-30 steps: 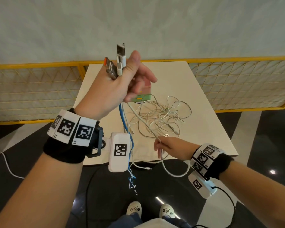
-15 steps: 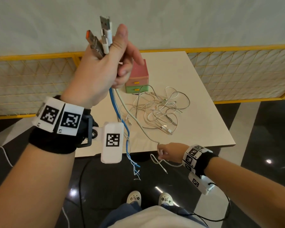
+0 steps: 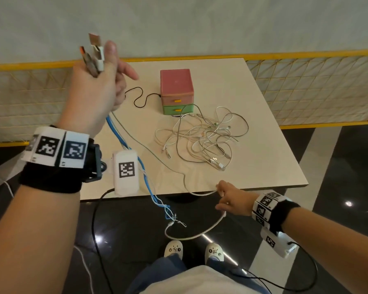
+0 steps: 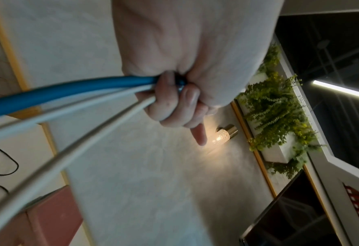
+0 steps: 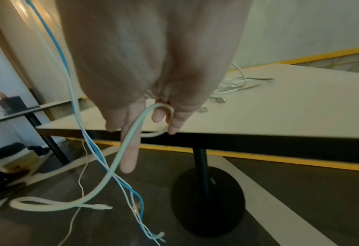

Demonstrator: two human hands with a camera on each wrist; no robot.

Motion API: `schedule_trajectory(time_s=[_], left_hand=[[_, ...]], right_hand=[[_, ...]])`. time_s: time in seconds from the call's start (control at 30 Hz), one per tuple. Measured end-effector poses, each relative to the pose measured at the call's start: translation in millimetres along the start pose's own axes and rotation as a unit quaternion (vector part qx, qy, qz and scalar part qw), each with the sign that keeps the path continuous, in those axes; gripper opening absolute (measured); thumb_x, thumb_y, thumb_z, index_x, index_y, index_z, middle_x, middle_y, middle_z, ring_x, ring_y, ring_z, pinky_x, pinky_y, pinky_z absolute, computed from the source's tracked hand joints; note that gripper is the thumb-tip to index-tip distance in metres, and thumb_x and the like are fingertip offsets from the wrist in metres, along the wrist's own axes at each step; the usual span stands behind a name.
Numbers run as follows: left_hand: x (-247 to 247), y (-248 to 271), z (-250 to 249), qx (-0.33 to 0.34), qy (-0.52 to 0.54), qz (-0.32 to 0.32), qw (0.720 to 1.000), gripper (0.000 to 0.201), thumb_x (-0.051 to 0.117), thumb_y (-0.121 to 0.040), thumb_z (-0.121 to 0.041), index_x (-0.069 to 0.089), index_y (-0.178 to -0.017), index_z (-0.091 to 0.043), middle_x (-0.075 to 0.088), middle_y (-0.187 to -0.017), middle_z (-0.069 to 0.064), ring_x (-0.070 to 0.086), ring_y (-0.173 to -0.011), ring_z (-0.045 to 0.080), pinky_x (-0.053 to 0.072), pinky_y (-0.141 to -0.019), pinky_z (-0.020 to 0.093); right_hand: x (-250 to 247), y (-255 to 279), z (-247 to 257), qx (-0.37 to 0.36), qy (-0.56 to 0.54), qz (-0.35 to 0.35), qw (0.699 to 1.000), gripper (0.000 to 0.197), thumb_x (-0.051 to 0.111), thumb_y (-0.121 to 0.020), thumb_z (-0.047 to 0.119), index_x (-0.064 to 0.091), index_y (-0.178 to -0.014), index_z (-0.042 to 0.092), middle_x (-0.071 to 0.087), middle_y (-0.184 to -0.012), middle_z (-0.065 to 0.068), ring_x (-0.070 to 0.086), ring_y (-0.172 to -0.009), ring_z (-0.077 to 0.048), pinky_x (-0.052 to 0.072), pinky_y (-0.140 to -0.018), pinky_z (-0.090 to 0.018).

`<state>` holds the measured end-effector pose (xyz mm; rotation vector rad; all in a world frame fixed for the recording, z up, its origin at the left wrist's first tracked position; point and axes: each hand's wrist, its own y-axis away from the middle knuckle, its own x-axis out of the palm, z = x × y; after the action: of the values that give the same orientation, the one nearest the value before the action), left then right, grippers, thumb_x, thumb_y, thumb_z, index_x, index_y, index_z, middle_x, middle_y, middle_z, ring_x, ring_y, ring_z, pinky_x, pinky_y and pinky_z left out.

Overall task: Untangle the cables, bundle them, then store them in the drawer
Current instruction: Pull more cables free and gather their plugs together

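The left hand (image 3: 94, 90) held a few pulled-out cables (image 3: 123, 143) tight in its grip, the right hand (image 3: 232, 200) pinched a white cable (image 3: 200, 193), but the tangled pile (image 3: 202, 141) still lay on the worktop (image 3: 263, 145) by the shut drawer (image 3: 177, 109).

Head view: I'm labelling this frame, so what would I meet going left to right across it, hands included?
Left hand gripping the USB plugs → blue cable hanging off the table → black cable → pink and green drawer box → tangled pile of white cables → right hand holding a white cable.
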<state>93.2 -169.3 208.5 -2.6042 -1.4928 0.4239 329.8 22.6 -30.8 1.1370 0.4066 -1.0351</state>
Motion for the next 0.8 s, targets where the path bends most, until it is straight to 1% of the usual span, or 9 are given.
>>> schedule_trajectory(time_s=[0.1, 0.2, 0.27, 0.43, 0.5, 0.57, 0.63, 0.73, 0.8], left_hand=[[1.1, 1.6, -4.8, -0.006, 0.03, 0.037, 0.999, 0.054, 0.034, -0.104, -0.043, 0.061, -0.068, -0.015, 0.031, -0.047, -0.003, 0.023, -0.035, 0.011, 0.014, -0.041, 0.022], [18.8, 9.2, -2.2, -0.022, 0.049, 0.134, 0.99, 0.055, 0.034, -0.104, -0.042, 0.064, -0.066, -0.015, 0.03, -0.047, -0.003, 0.021, -0.035, 0.01, 0.015, -0.04, 0.019], [31.1, 16.6, -1.4, -0.026, 0.059, 0.196, 0.979, 0.056, 0.034, -0.104, -0.041, 0.066, -0.066, -0.015, 0.032, -0.047, -0.003, 0.023, -0.035, 0.01, 0.018, -0.039, 0.018], [47.3, 25.4, -7.9, -0.015, 0.114, 0.242, 0.964, 0.055, 0.032, -0.105, -0.038, 0.065, -0.07, -0.01, 0.034, -0.048, -0.002, 0.027, -0.036, 0.01, 0.021, -0.04, 0.018], [53.4, 30.3, -6.9, -0.004, 0.066, 0.257, 0.964, 0.056, 0.032, -0.105, -0.04, 0.067, -0.072, -0.011, 0.043, -0.051, 0.001, 0.038, -0.041, 0.014, 0.032, -0.042, 0.022], [61.3, 36.6, -2.5, 0.02, -0.048, 0.28, 0.959, 0.056, 0.03, -0.104, -0.042, 0.071, -0.079, -0.013, 0.06, -0.064, 0.003, 0.057, -0.058, 0.016, 0.048, -0.061, 0.026], [70.0, 41.6, 5.2, 0.045, -0.148, 0.31, 0.938, 0.055, 0.028, -0.103, -0.045, 0.074, -0.087, -0.02, 0.071, -0.083, -0.002, 0.065, -0.082, 0.005, 0.046, -0.084, 0.015], [78.8, 45.8, 14.1, 0.02, -0.183, 0.323, 0.928, 0.051, 0.034, -0.102, -0.043, 0.076, -0.088, -0.018, 0.072, -0.098, -0.003, 0.064, -0.073, -0.008, 0.041, -0.064, 0.0], [78.6, 45.2, 15.5, 0.005, -0.157, 0.292, 0.944, 0.054, 0.034, -0.103, -0.041, 0.069, -0.079, -0.008, 0.071, -0.093, 0.008, 0.062, -0.054, -0.005, 0.045, -0.052, 0.006]], right_hand=[[11.7, -3.6, -11.5, -0.014, 0.015, 0.01, 1.0, 0.02, 0.056, -0.092, 0.023, 0.071, -0.102, 0.015, 0.025, -0.148, -0.001, 0.013, -0.144, -0.015, 0.025, -0.115, -0.029], [5.3, -13.8, -5.5, -0.032, -0.025, -0.042, 0.998, 0.03, 0.059, -0.085, 0.002, 0.066, -0.109, 0.017, 0.032, -0.138, 0.002, 0.035, -0.134, -0.02, 0.034, -0.103, -0.018], [-3.6, -21.1, 2.2, -0.031, -0.064, -0.087, 0.994, 0.038, 0.059, -0.081, -0.006, 0.061, -0.112, 0.017, 0.035, -0.129, 0.002, 0.048, -0.118, -0.02, 0.043, -0.097, -0.02], [-18.3, -29.8, 17.9, -0.035, -0.071, -0.111, 0.991, 0.063, 0.072, -0.079, 0.024, 0.042, -0.134, 0.022, 0.037, -0.13, -0.002, 0.048, -0.116, -0.019, 0.044, -0.099, -0.034], [-30.5, -29.2, 36.1, -0.089, -0.133, -0.159, 0.974, 0.085, 0.075, -0.075, 0.039, 0.028, -0.144, 0.023, 0.036, -0.138, -0.002, 0.042, -0.124, -0.015, 0.037, -0.106, -0.032], [-51.2, -24.3, 65.6, -0.136, -0.206, -0.202, 0.948, 0.091, 0.076, -0.075, 0.041, 0.023, -0.147, 0.024, 0.036, -0.143, 0.001, 0.038, -0.128, -0.005, 0.032, -0.107, -0.022], [-72.4, -18.4, 97.0, -0.178, -0.27, -0.239, 0.916, 0.07, 0.071, -0.082, 0.029, 0.034, -0.14, 0.015, 0.048, -0.134, 0.005, 0.044, -0.116, 0.01, 0.034, -0.101, -0.011], [-90.8, -19.6, 128.3, -0.232, -0.38, -0.302, 0.843, 0.013, 0.047, -0.094, 0.005, 0.054, -0.102, 0.0, 0.062, -0.09, -0.003, 0.06, -0.077, 0.01, 0.049, -0.079, -0.012], [-92.0, -22.7, 135.1, -0.232, -0.417, -0.317, 0.82, 0.019, 0.034, -0.096, 0.004, 0.049, -0.086, 0.01, 0.053, -0.071, -0.006, 0.054, -0.057, -0.001, 0.054, -0.068, -0.029]])
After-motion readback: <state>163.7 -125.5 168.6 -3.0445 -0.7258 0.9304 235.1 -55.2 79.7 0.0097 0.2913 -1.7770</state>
